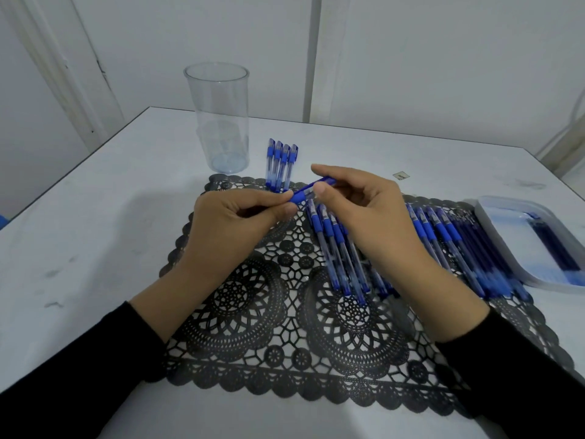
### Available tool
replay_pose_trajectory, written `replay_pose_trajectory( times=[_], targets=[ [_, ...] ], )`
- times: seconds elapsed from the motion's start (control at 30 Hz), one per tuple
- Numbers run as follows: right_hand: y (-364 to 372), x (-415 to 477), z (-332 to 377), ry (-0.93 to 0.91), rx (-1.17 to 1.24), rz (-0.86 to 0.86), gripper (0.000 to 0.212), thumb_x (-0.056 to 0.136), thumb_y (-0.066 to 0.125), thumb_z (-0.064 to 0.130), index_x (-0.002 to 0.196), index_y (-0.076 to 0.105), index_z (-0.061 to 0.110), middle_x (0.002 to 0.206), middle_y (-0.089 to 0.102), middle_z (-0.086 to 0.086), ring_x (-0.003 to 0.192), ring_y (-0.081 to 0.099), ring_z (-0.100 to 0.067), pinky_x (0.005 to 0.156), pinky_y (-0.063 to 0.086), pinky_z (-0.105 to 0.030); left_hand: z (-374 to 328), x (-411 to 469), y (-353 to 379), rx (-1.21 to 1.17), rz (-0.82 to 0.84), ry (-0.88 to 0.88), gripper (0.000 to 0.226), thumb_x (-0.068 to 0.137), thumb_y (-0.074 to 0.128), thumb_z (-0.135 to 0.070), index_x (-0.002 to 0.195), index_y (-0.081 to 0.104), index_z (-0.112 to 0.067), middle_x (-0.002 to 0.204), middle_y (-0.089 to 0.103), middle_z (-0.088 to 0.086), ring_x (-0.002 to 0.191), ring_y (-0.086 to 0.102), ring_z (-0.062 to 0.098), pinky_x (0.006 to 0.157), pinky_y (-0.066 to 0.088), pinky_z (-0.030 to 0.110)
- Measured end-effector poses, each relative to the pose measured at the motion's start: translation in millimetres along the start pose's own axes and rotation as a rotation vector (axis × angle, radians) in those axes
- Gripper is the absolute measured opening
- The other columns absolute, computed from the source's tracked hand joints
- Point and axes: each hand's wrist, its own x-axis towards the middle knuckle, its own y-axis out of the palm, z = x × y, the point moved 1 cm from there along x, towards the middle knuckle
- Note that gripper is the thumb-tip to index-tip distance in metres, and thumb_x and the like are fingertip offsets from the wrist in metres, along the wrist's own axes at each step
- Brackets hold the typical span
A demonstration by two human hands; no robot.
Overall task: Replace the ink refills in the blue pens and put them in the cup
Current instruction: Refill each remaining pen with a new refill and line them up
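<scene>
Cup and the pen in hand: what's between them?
Head view: a row of four blue pens lies between the cup and the held pen.

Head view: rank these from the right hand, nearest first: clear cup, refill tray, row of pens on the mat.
1. Row of pens: on the mat, directly under the right hand.
2. Refill tray: to its right, at the mat's edge.
3. Clear cup: far left, beyond the mat.

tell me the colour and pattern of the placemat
Black placemat, openwork lace of round medallions, scalloped edge; head view.
</scene>
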Motion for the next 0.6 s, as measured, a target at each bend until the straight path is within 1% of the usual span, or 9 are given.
replay_pose_trajectory(
  times=[0.1,0.13,0.2,0.23,0.33,0.4,0.5,0.53,0.6],
  targets=[
    [1.7,2.3,0.3,0.003,0.071,-0.063,0.021,0.088,0.070,0.015,0.109,0.070,0.018,0.078,0.064,0.005,0.072,0.056,-0.006,0.071,0.050,-0.016,-2.5,-2.9,1.9,-0.067,-0.002,-0.031,0.023,0.076,0.081,-0.013,0.098,0.077,-0.018,0.087,0.077,-0.011,0.080,0.073,0.007,0.075,0.054,0.015],
    [1.2,3.5,0.0,0.010,0.097,-0.082,0.020,0.088,0.070,0.014,0.108,0.068,0.014,0.078,0.065,0.003,0.073,0.058,-0.009,0.073,0.052,-0.019,-3.6,-3.8,1.7,-0.083,0.024,-0.034,0.022,0.078,0.079,-0.013,0.099,0.077,-0.019,0.086,0.077,-0.011,0.077,0.073,0.007,0.072,0.054,0.014],
    [-0.6,6.0,0.4,0.021,0.129,-0.103,0.018,0.088,0.070,0.012,0.106,0.065,0.011,0.084,0.068,-0.010,0.076,0.063,-0.021,0.077,0.056,-0.025,-4.9,-5.3,0.6,-0.075,0.114,-0.005,0.021,0.083,0.074,-0.017,0.103,0.075,-0.023,0.082,0.077,-0.009,0.068,0.071,0.009,0.063,0.055,0.017],
    [-1.5,7.4,1.1,0.021,0.124,-0.104,0.017,0.089,0.069,0.012,0.105,0.065,0.011,0.087,0.069,-0.013,0.079,0.066,-0.025,0.078,0.057,-0.027,-4.6,-5.3,-0.3,-0.042,0.148,0.033,0.020,0.086,0.070,-0.020,0.105,0.074,-0.025,0.084,0.077,-0.009,0.068,0.072,0.011,0.062,0.056,0.018],
    [-5.4,12.9,4.9,0.025,0.087,-0.065,0.015,0.089,0.069,0.012,0.104,0.069,0.014,0.084,0.071,-0.007,0.078,0.067,-0.016,0.073,0.055,-0.021,2.0,-0.9,-4.7,0.106,0.139,0.159,0.021,0.094,0.061,-0.029,0.110,0.072,-0.023,0.094,0.077,-0.011,0.084,0.072,0.005,0.073,0.056,0.016],
    [-8.8,17.8,8.7,0.037,0.051,-0.009,0.015,0.090,0.068,0.013,0.105,0.070,0.017,0.084,0.072,-0.004,0.075,0.066,-0.010,0.070,0.052,-0.017,11.3,4.0,-9.1,0.249,0.117,0.201,0.024,0.098,0.057,-0.033,0.114,0.071,-0.023,0.101,0.074,-0.013,0.092,0.070,0.000,0.081,0.055,0.017],
    [-11.7,26.7,11.9,0.073,-0.018,0.105,0.017,0.091,0.067,0.015,0.106,0.072,0.019,0.082,0.071,0.000,0.072,0.062,-0.006,0.068,0.050,-0.014,29.5,10.3,-16.3,0.542,0.149,0.117,0.032,0.100,0.054,-0.042,0.126,0.067,-0.029,0.124,0.065,-0.017,0.115,0.060,-0.001,0.098,0.051,0.026],
    [-11.3,29.4,11.4,0.080,-0.047,0.139,0.017,0.091,0.067,0.015,0.107,0.072,0.019,0.082,0.072,0.000,0.071,0.063,-0.005,0.070,0.051,-0.014,34.2,10.8,-17.8,0.639,0.183,0.059,0.038,0.099,0.051,-0.045,0.132,0.062,-0.030,0.134,0.060,-0.016,0.124,0.054,0.001,0.104,0.047,0.030],
    [-7.3,34.8,6.6,0.083,-0.118,0.196,0.018,0.091,0.068,0.017,0.108,0.073,0.019,0.086,0.073,-0.008,0.075,0.065,-0.006,0.079,0.055,-0.017,40.8,10.6,-18.3,0.766,0.273,-0.022,0.049,0.100,0.045,-0.050,0.144,0.049,-0.029,0.151,0.044,-0.013,0.140,0.038,0.007,0.115,0.032,0.034]
  ],
)
